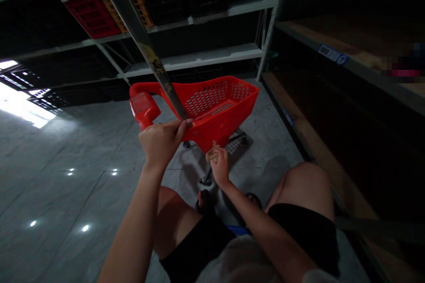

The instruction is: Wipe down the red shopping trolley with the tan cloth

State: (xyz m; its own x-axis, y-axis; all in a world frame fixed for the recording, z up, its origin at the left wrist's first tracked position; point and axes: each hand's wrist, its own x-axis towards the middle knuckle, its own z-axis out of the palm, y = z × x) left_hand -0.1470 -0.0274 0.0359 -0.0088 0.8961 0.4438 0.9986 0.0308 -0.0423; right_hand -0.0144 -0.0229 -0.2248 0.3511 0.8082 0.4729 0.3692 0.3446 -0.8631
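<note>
A red plastic shopping cart (222,121) with a perforated basket stands in front of my knees. My left hand (162,139) is closed over the cart's near rim, left of the basket, its thumb along the top edge. Lower and to the right, my right hand (219,166) pinches a crumpled tan cloth (211,154) against the bottom of the cart's near side. A worn metal pole (146,46) slants down from above to just beside my left thumb; where its lower end rests I cannot tell.
White metal shelving (199,57) spans the back, holding a red crate (94,15) and yellow crates (139,4). Wooden-decked shelves (332,51) run close along the right. Grey tiled floor (66,177) lies left, and the cart's wheels (206,181) are near my feet.
</note>
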